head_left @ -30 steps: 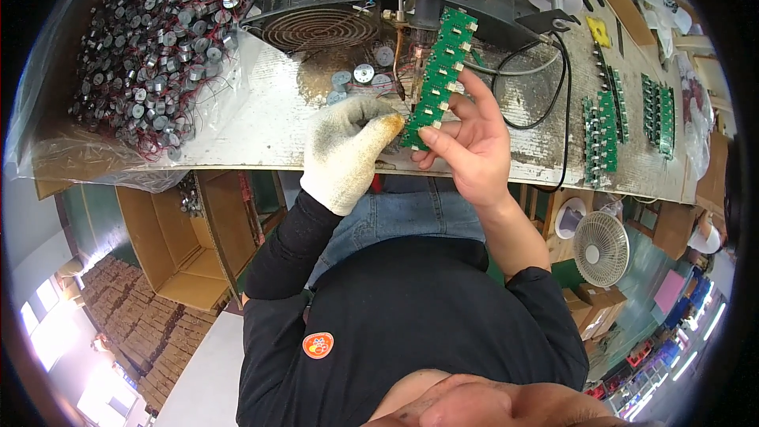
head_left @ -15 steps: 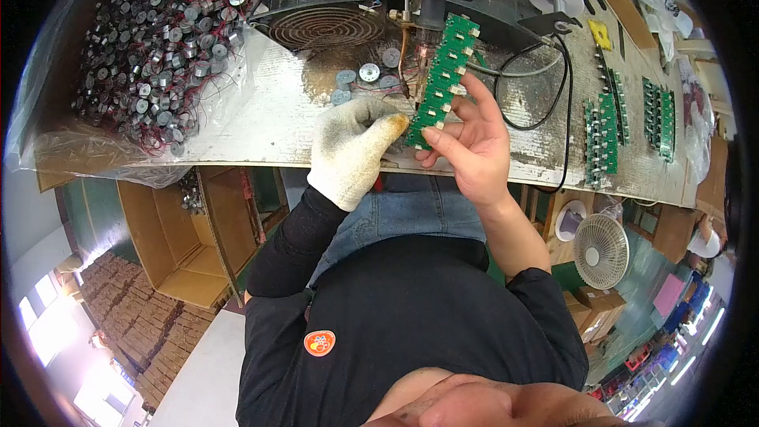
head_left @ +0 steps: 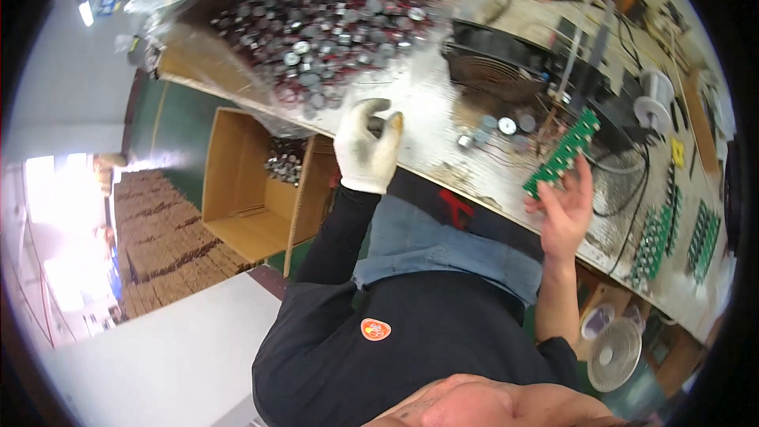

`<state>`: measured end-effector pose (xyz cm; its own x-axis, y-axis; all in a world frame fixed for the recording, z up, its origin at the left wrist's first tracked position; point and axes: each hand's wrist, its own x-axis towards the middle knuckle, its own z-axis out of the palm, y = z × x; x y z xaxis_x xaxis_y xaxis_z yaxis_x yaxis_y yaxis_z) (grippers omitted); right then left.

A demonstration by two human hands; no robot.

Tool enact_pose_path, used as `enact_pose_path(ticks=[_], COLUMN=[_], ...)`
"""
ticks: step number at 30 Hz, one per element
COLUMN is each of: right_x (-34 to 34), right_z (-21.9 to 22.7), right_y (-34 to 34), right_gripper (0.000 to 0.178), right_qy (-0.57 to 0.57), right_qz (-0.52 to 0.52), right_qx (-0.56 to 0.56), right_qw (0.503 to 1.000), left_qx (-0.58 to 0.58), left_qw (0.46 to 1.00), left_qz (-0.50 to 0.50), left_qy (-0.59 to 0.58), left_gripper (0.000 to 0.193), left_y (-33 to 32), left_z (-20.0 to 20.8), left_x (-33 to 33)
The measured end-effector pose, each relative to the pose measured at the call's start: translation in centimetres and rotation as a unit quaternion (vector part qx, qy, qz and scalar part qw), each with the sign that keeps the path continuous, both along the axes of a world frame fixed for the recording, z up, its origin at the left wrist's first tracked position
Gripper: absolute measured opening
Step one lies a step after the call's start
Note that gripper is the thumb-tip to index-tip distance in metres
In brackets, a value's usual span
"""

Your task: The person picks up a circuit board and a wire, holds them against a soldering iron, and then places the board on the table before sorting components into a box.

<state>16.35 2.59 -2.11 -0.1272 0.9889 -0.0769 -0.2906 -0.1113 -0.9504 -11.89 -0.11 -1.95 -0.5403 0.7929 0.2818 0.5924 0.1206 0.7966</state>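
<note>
My right hand [head_left: 566, 209], bare, pinches the lower end of a long green circuit board panel [head_left: 564, 152] between thumb and fingers. The panel is tilted above the bench and carries a row of small pale parts. My left hand [head_left: 368, 149], in a stained white glove, hovers over the bench's front edge below a heap of small round metal motors [head_left: 340, 24]. Its thumb and forefinger curve apart, and I see nothing held between them. Closer to the panel, a few loose motors [head_left: 506, 125] lie on the bench.
A black fan [head_left: 498, 71] and a stand stand behind the loose motors. At the right are a solder wire spool [head_left: 653, 103], black cable and more green panels [head_left: 651, 241]. An open cardboard box [head_left: 245, 225] with motors sits below the bench's left side.
My left hand has moved left, away from the panel towards the motor heap, and its fingers have spread. My right hand still holds the panel. The whole view has turned and shifted left.
</note>
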Motion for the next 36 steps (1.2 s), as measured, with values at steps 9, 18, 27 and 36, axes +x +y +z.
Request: enact_pose_path(ticks=[9, 18, 27, 36], right_x=[-0.8, -0.8, -0.6, -0.7], right_z=[0.0, -0.2, -0.3, 0.1], right_y=[0.0, 0.1, -0.1, 0.1], right_gripper=[0.067, 0.068, 0.069, 0.068], right_qy=[0.004, 0.009, 0.01, -0.009], right_qz=[-0.001, -0.001, 0.001, 0.001], right_qx=[0.013, 0.018, 0.007, 0.014], right_qw=[1.0, 1.0, 1.0, 1.0], left_qx=[-0.064, -0.078, -0.054, -0.003], left_qw=[0.966, 0.956, 0.958, 0.999], left_qz=[0.121, 0.003, 0.01, 0.027], left_qy=[0.218, 0.283, 0.281, 0.044], left_gripper=[0.025, 0.026, 0.014, 0.013], left_y=[-1.3, 2.1, 2.0, -1.5], left_z=[1.1, 2.4, 2.2, -0.2], left_x=[-9.1, -8.4, -7.9, -2.0])
